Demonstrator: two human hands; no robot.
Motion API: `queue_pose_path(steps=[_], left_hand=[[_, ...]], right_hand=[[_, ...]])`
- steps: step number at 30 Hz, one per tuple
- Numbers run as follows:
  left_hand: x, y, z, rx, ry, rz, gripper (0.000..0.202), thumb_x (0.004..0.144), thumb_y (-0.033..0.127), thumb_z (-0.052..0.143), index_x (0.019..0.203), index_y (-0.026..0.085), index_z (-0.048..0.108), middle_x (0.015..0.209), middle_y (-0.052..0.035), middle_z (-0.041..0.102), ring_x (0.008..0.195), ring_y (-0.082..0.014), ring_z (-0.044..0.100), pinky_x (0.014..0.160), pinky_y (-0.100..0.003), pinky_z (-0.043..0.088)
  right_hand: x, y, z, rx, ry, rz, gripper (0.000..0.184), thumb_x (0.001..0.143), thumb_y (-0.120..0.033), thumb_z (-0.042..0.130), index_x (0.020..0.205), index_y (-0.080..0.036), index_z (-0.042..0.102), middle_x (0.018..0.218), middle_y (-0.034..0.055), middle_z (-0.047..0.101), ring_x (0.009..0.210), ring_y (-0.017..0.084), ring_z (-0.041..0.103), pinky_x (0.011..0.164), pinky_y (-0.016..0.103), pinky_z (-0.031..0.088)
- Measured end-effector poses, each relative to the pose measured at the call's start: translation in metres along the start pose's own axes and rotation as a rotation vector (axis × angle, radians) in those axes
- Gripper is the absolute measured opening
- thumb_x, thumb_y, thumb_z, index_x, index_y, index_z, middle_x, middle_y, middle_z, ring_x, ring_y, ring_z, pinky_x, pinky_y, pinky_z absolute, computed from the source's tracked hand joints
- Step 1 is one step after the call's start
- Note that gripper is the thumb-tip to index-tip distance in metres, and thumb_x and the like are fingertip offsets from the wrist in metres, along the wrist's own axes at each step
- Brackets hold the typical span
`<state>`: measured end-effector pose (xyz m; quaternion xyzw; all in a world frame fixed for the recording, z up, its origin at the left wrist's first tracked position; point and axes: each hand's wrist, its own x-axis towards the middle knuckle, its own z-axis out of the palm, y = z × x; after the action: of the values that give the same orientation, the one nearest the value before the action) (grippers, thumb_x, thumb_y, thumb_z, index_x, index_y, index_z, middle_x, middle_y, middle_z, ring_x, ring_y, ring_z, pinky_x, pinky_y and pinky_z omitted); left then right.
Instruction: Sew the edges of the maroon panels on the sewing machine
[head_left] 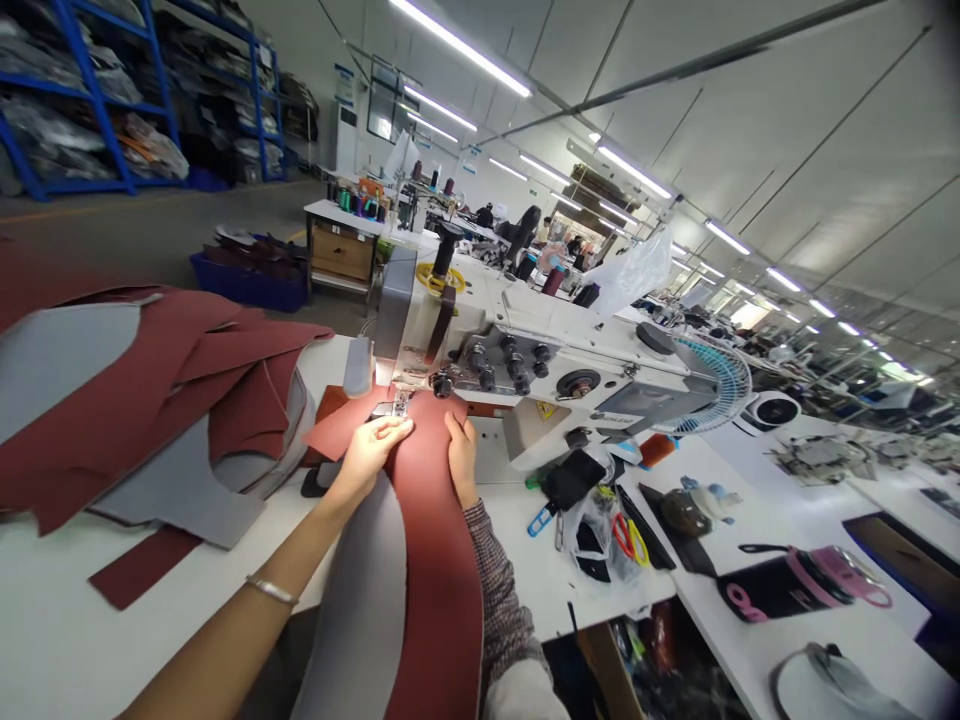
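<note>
A long dark red leather-like panel (435, 540) runs under the presser foot (400, 402) of a white sewing machine (517, 345) and hangs down toward me. Beside its left edge lies a grey-backed piece (360, 590), meeting it near the needle. My left hand (369, 452) pinches the material at this seam, fingertips just in front of the foot. On the other side, my right hand (462, 455) grips the panel's right edge, thumb on top; its other fingers are partly hidden. The machine's lamp lights the needle area.
Stacked red and grey cut pieces (172, 400) cover the table's left side. To the right lie yellow-and-red-handled scissors (630, 538), a plastic bag (589, 530) and a black-and-pink bottle (802, 585). A blue fan (712, 385) stands behind the machine; a blue bin (251, 285) sits on the floor.
</note>
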<state>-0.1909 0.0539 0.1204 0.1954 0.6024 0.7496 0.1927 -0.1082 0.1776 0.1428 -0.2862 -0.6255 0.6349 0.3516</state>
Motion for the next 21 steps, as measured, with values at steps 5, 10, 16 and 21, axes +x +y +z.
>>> queue_pose_path(steps=[5,10,16,21], left_hand=[[0.012,-0.015,-0.008,-0.006,0.136,-0.02,0.043,0.057,0.049,0.079,0.082,0.015,0.077,0.091,-0.0102,0.078,0.093,-0.0288,0.069,0.092,-0.042,0.053],[0.015,-0.021,-0.01,0.056,0.208,-0.007,0.033,0.062,0.045,0.075,0.077,0.016,0.078,0.089,-0.0082,0.078,0.099,-0.0314,0.068,0.097,-0.043,0.05],[0.015,-0.02,-0.015,0.119,0.245,-0.015,0.032,0.062,0.046,0.076,0.074,0.017,0.079,0.086,-0.007,0.079,0.099,-0.0328,0.069,0.099,-0.043,0.048],[0.014,-0.017,-0.016,0.123,0.28,-0.019,0.033,0.06,0.047,0.076,0.076,0.018,0.08,0.087,-0.0058,0.079,0.1,-0.032,0.069,0.101,-0.042,0.048]], right_hand=[[0.005,0.023,0.015,0.035,0.147,0.189,0.032,0.072,-0.046,0.067,0.089,-0.019,0.069,0.101,0.0057,0.072,0.097,0.025,0.063,0.085,0.033,0.051],[0.004,0.032,0.023,0.04,0.134,0.197,0.034,0.075,-0.051,0.062,0.085,-0.019,0.068,0.098,0.0078,0.073,0.096,0.026,0.065,0.084,0.035,0.052],[0.011,0.028,0.024,0.035,0.151,0.186,0.035,0.073,-0.049,0.067,0.089,-0.019,0.067,0.099,0.0057,0.073,0.099,0.025,0.064,0.082,0.033,0.053],[0.012,0.024,0.024,0.071,0.135,0.202,0.036,0.069,-0.048,0.071,0.09,-0.019,0.067,0.097,0.0031,0.073,0.097,0.023,0.065,0.078,0.03,0.053]])
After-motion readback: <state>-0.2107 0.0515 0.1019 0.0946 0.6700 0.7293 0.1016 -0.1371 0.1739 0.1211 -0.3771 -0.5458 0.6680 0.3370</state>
